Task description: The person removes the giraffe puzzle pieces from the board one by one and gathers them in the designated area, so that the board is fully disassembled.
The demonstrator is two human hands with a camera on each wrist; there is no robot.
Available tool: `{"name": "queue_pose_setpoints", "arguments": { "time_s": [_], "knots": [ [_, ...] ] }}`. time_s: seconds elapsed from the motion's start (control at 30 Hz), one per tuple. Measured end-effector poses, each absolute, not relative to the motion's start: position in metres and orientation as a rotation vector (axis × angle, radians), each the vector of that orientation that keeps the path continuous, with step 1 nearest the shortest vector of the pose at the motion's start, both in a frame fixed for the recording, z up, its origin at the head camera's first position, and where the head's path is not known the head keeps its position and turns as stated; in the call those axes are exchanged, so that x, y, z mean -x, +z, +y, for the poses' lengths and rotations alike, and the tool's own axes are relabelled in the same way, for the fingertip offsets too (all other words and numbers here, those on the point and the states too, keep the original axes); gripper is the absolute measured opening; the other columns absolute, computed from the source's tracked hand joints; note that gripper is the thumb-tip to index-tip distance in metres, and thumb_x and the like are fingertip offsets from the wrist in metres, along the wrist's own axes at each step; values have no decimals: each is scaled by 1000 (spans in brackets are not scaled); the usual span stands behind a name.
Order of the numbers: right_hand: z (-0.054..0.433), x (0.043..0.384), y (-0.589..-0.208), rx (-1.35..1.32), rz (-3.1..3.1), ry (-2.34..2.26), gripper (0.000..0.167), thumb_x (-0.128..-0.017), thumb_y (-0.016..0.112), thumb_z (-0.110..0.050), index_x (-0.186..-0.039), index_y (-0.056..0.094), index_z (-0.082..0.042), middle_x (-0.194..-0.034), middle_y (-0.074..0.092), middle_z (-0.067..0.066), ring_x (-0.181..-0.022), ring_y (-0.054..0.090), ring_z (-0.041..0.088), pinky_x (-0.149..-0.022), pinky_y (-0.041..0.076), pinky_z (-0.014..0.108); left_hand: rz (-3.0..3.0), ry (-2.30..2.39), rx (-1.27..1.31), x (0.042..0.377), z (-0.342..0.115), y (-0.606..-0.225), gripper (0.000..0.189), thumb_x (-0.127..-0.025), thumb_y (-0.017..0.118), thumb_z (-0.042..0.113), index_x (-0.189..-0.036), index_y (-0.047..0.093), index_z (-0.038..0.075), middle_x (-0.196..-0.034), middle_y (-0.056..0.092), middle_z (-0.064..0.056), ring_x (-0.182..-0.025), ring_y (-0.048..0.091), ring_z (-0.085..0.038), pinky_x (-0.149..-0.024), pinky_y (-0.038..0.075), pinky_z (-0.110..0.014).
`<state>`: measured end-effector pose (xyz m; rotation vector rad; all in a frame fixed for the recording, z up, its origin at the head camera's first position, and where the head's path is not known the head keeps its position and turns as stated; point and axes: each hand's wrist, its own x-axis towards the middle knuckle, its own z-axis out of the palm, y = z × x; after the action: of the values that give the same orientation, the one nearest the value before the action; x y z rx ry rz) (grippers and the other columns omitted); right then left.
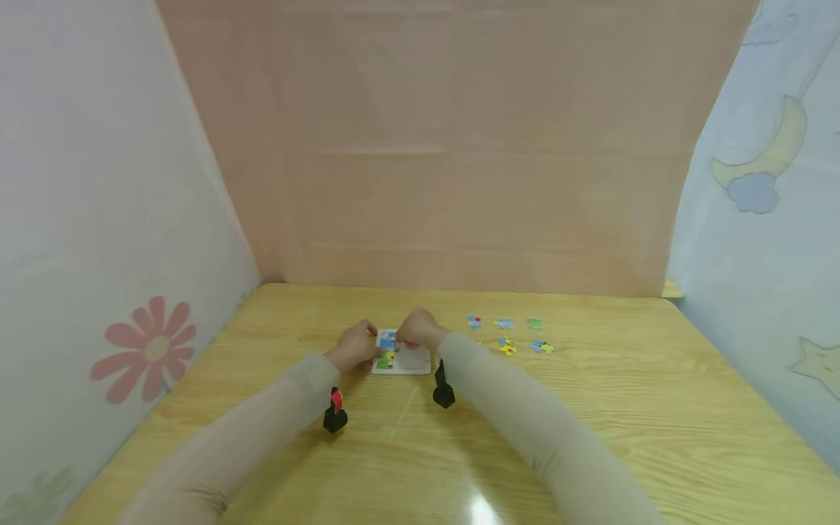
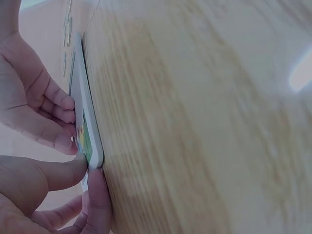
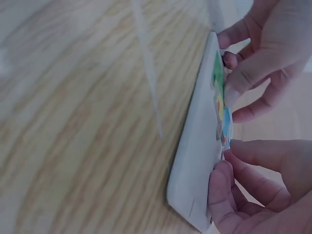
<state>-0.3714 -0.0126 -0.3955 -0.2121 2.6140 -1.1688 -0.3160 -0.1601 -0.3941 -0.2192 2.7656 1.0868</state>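
Note:
A white-rimmed puzzle board (image 1: 415,359) lies flat on the table, with joined blue, yellow and green pieces (image 1: 386,360) along its left side. My left hand (image 1: 356,345) holds the board's left edge. In the left wrist view, its thumb rests on top near the corner and a finger sits against the rim. Over the board's upper middle is my right hand (image 1: 420,329), its fingers bent. Seen from the right wrist, its thumb and index finger pinch a small puzzle piece (image 3: 226,144) beside the joined ones; most of that piece is hidden by the fingertips.
Several loose puzzle pieces lie right of the board, among them a green one (image 1: 534,323), a blue one (image 1: 504,324) and a yellow one (image 1: 507,346). The wooden table (image 1: 623,394) meets a pinkish-brown backdrop (image 1: 459,219) behind and patterned cloth at both sides.

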Motion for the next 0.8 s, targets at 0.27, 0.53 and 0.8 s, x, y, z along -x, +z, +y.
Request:
{"name": "queue_pose_setpoints", "arguments": {
  "time_s": [0.27,0.53,0.8],
  "knots": [
    [-10,366,-393,237,2687,-1024,32,-82,78,-13,-55,66,-1,-40,41,-4,-39,37,9,-46,35,21,2763,1084,154,316,-153,-395,42,-87,72,11,-122,50,3,-89,60,-13,-49,49,-11,-46,46,-18],
    [-13,364,-394,53,2678,-1119,26,-78,82,-17,-60,66,-5,-45,47,-3,-45,46,10,-54,42,22,2771,1093,150,316,-153,-398,40,-88,71,12,-120,50,4,-93,61,-14,-50,48,-12,-46,46,-19],
    [-12,362,-392,-58,2626,-1258,19,-78,81,-14,-75,70,1,-60,66,5,-50,64,13,-53,54,21,2763,1120,142,315,-151,-395,42,-87,72,10,-122,51,3,-103,61,-18,-49,49,-11,-46,47,-18]
  ]
}}
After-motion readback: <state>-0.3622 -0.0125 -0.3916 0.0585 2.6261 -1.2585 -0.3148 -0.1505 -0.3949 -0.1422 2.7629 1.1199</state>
